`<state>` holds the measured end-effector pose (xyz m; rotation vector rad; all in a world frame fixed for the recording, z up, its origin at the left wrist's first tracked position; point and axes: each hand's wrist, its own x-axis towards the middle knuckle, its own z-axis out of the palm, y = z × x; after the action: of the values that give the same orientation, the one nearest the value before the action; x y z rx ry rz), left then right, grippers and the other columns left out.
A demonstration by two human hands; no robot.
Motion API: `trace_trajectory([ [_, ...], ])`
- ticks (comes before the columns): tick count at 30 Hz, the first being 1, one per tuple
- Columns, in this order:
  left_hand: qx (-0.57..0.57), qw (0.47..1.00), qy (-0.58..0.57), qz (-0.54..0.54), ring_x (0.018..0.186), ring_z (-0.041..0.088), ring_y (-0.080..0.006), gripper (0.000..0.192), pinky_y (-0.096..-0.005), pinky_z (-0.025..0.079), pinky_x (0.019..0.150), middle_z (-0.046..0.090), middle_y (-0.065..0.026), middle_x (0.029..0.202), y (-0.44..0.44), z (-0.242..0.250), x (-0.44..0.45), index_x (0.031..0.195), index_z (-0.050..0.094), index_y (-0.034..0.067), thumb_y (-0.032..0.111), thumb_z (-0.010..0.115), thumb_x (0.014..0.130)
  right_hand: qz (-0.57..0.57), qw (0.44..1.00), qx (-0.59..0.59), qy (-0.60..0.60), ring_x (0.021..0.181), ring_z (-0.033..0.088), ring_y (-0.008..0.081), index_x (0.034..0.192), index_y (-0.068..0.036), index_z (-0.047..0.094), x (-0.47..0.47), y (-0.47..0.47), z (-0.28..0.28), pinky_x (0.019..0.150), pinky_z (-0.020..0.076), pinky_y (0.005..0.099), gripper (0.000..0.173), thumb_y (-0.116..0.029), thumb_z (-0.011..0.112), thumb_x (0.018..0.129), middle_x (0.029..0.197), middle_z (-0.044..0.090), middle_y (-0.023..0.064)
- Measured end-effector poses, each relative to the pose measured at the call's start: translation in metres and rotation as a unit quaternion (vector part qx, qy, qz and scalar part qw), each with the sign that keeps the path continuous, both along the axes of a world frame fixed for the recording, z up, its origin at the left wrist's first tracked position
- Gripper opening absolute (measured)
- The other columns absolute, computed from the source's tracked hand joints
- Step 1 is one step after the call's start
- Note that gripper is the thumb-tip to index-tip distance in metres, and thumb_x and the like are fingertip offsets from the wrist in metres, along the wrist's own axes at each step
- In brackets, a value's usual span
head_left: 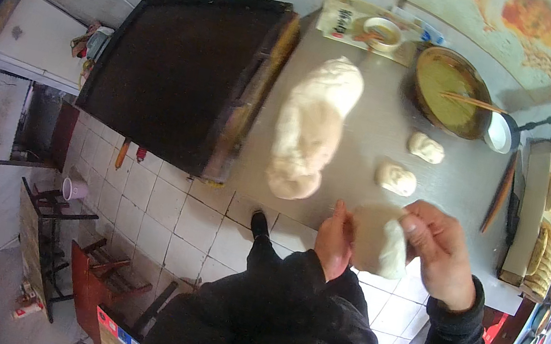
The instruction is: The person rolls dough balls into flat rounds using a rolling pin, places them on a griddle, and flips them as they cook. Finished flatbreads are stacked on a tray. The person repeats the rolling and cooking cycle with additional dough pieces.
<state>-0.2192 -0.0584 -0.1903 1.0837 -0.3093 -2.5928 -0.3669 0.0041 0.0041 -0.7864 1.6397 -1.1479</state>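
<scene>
A flattened piece of pale dough (378,245) hangs stretched between my hands, in front of the steel worktop's near edge. My right hand (441,253) pinches its right side between thumb and fingers. At the left side my left hand (335,240) holds it with the thumb pointing up; the fingers are partly hidden. Two small dough lumps, one nearer (397,179) and one farther (426,147), lie on the steel worktop (366,127) beyond my hands. To their left stretches a long, thick mass of dough (311,128).
A large black griddle (176,77) adjoins the worktop's left side. At the back right stands a brown basin (452,92) of yellowish paste with chopsticks across it, beside a white bowl (498,133). A wooden rolling pin (499,192) lies near a box of flatbreads (527,216).
</scene>
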Motion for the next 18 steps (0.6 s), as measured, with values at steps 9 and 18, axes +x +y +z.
trace_trajectory([
  [9,-0.371,0.918,-0.057,-0.13,0.112,0.067,-0.0226,0.03,-0.0403,0.056,0.101,0.066,-0.0129,0.124,-0.313,0.082,0.213,0.13,0.057,0.0,0.012,0.055,0.102,-0.089,0.978,-0.006,-0.187,0.085,0.068,0.0128,0.13,-0.001,0.063,0.137,-0.214,-0.058,0.072,0.0576,0.0272,0.038,-0.032,0.051,0.113,0.103,0.07,0.0064],
  [18,-0.741,0.46,-0.37,-0.321,0.149,0.041,-0.0415,0.062,-0.0478,0.035,0.122,0.047,-0.0273,0.157,-0.424,0.063,0.255,0.153,0.047,-0.003,0.029,0.064,0.103,0.03,0.954,0.073,0.29,0.095,0.073,0.0358,0.118,0.008,0.066,0.206,-0.316,-0.105,0.084,0.0604,0.0423,0.031,-0.018,0.06,0.102,0.113,0.073,0.0228],
])
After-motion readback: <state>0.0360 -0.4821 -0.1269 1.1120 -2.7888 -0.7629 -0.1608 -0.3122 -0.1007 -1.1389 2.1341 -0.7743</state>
